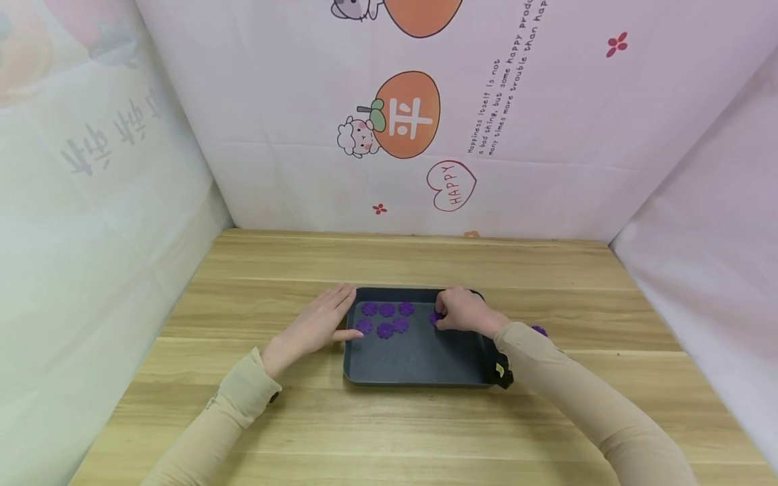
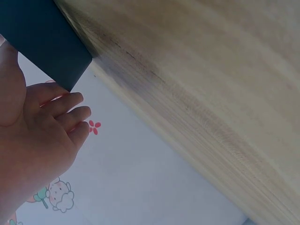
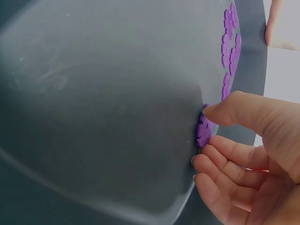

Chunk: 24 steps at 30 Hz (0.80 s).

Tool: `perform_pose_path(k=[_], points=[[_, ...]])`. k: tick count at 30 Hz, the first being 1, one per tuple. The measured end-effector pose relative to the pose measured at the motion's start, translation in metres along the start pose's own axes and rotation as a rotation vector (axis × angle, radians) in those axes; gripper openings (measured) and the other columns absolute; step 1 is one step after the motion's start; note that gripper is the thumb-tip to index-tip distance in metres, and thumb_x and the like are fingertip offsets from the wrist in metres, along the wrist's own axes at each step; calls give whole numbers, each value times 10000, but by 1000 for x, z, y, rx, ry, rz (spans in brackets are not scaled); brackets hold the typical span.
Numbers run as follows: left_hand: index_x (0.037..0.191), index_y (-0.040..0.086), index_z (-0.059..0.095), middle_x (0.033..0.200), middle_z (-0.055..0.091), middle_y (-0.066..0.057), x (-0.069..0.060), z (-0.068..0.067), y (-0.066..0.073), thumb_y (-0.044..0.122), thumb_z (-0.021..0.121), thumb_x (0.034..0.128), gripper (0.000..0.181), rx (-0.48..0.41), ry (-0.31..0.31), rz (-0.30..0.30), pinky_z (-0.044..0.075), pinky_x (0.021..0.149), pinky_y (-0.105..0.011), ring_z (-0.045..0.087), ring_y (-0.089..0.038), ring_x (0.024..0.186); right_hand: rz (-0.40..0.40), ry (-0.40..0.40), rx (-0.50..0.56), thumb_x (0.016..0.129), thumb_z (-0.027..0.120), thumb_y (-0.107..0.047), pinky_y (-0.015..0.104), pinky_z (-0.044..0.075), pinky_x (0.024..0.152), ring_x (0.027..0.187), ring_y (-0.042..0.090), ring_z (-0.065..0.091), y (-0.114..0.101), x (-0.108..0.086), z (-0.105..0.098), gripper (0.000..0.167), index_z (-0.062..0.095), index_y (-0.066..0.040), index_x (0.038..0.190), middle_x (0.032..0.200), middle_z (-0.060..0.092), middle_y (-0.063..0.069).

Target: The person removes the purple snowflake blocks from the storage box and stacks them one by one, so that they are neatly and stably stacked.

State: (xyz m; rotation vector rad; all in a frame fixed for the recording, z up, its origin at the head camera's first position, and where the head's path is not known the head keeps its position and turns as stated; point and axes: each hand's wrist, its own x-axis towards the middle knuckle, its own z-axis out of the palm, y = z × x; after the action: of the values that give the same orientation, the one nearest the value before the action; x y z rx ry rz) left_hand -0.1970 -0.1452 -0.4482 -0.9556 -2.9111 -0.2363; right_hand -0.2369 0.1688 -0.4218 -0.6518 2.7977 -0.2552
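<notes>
Purple disc (image 3: 204, 129) sits pinched in the right hand (image 1: 463, 311), near the tray's (image 1: 419, 361) far wall. The left hand (image 1: 319, 320), thumb spread, rests at its left end.

The table (image 1: 292, 263) was light brown wood with long stripes. Behind it was a white back wall (image 1: 547, 196). It had a big round orange (image 1: 395, 94) on it, with a little fluffy animal (image 1: 358, 139) touching its side. Below was a red heart (image 1: 452, 185) that said HAPPY. There were black words (image 1: 509, 101) and small red flowers (image 1: 617, 44) too. A white left wall (image 1: 121, 229) and a white right wall (image 1: 717, 216) stood at the sides. The light was soft.
</notes>
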Motion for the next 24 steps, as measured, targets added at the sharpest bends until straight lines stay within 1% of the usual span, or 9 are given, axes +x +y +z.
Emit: perform_pose_path(k=[5, 8, 11, 17, 24], points=[[1473, -77, 398, 1551, 383, -257, 0, 0, 0, 527, 616, 922, 846, 1, -6, 0, 342, 1203, -538, 349, -425, 1459, -14, 2, 25, 821, 799, -221, 342, 614, 728, 835, 171, 680, 3, -2, -1, 295, 715, -25, 1024, 998, 732, 106], [1476, -75, 394, 1553, 379, -256, 0, 0, 1, 530, 616, 921, 850, -7, -8, -5, 335, 1207, -539, 345, -426, 1461, -41, 13, 41, 821, 796, -199, 338, 617, 743, 835, 177, 685, 5, -4, -1, 279, 718, -10, 1012, 985, 736, 117], [1477, -74, 392, 1555, 375, -255, 0, 0, 1, 534, 616, 919, 855, -12, -11, -8, 330, 1210, -537, 342, -426, 1463, -50, 26, 53, 814, 797, -186, 347, 618, 762, 844, 187, 687, 8, -6, -3, 267, 722, -4, 994, 971, 739, 122], [1473, -77, 397, 1549, 382, -259, 0, 0, 2, 527, 622, 917, 851, -14, -3, -5, 333, 1209, -534, 348, -427, 1459, -37, 41, 71, 810, 789, -176, 377, 612, 785, 845, 193, 673, 14, -13, -10, 276, 716, 14, 997, 962, 732, 125], [1473, -81, 394, 1544, 388, -266, -1, 0, 1, 512, 628, 919, 844, -16, 0, -5, 337, 1204, -543, 355, -434, 1453, -34, 66, 70, 805, 791, -175, 374, 616, 778, 831, 191, 673, 22, -20, -13, 274, 717, 21, 981, 941, 733, 126]])
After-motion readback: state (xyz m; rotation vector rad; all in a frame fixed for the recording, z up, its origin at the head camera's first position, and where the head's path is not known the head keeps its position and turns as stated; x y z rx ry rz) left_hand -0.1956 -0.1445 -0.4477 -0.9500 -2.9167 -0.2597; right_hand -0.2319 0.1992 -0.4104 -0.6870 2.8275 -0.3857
